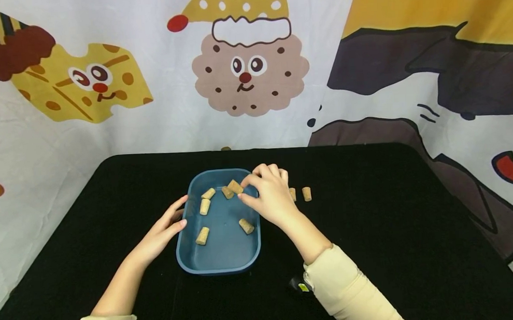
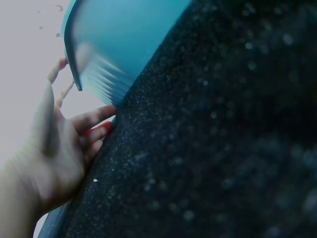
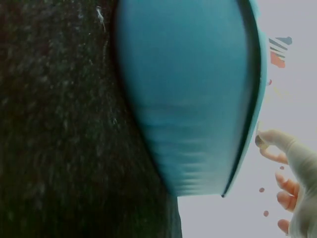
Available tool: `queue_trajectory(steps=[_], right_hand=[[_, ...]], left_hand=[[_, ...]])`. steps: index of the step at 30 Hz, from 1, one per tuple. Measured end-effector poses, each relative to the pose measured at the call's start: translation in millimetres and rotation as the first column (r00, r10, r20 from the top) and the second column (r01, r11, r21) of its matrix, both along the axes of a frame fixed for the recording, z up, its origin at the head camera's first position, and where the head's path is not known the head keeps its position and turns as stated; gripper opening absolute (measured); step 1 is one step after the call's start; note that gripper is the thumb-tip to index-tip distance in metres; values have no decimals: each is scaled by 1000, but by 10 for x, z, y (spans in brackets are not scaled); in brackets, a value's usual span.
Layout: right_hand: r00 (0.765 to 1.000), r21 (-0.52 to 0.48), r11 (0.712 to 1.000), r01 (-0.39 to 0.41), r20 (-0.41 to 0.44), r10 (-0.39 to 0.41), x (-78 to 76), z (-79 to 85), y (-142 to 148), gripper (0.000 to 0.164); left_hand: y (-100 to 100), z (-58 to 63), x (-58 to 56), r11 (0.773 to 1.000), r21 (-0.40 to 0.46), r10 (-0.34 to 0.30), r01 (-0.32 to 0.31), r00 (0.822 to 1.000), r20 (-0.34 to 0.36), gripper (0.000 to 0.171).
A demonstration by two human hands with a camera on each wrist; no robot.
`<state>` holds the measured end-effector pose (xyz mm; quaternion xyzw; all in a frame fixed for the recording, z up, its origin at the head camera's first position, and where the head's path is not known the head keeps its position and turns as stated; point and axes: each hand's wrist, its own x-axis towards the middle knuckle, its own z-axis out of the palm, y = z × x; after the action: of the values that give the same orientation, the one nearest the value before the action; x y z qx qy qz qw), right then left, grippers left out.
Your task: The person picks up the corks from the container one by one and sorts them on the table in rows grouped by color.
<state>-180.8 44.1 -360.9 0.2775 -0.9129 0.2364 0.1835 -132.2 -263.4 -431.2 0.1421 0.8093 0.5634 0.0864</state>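
Note:
A blue rectangular tub (image 1: 224, 253) stands on the black tabletop with several tapered corks inside. Over its far right part my right hand (image 1: 270, 193) pinches a cork (image 1: 235, 186) between thumb and forefinger. Close under that one sits another cork (image 1: 227, 192). My left hand (image 1: 161, 233) is at the tub's left wall, fingers extended and touching it from outside. In the left wrist view, fingertips (image 2: 105, 113) reach the tub's lower side. From the right wrist, the pinched cork (image 3: 260, 142) shows at the rim, partly hidden by the thumb.
Two corks lie on the cloth right of the tub: one (image 1: 307, 194) in full view, the other (image 1: 292, 194) partly behind my right hand. A printed white curtain (image 1: 163, 131) hangs behind the black table (image 1: 373, 231).

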Motion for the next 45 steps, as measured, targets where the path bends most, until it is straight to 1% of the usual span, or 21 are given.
queue_trajectory(steps=[7, 11, 17, 22, 30, 35, 45], right_hand=[[999, -54, 998, 44, -16, -45, 68, 33, 219, 17], [996, -70, 994, 82, -12, -83, 94, 37, 370, 17], [990, -112, 984, 137, -10, -139, 116, 7, 577, 18], [981, -142, 971, 191, 16, -191, 118, -26, 741, 18], [958, -169, 943, 286, 53, -281, 105, -103, 999, 17], [937, -171, 922, 347, 88, -337, 84, -139, 1128, 20], [897, -159, 885, 438, 141, -419, 19, -304, 1343, 22]], left_hand=[[-12, -6, 8, 1000, 0, -3, 3, 1000, 2, 59], [-21, -3, 17, 1000, 0, 1, -1, 1000, 4, 59], [-24, -5, 25, 1000, 1, 0, 0, 1000, 4, 60], [-14, -6, 24, 1000, -1, 3, -3, 1000, 12, 60], [-10, -1, 33, 1000, -2, 1, -1, 1000, 6, 60], [4, 3, 31, 1000, -3, 0, 0, 1000, 7, 60], [13, 17, 18, 1000, -7, 0, 0, 1000, 8, 61]])
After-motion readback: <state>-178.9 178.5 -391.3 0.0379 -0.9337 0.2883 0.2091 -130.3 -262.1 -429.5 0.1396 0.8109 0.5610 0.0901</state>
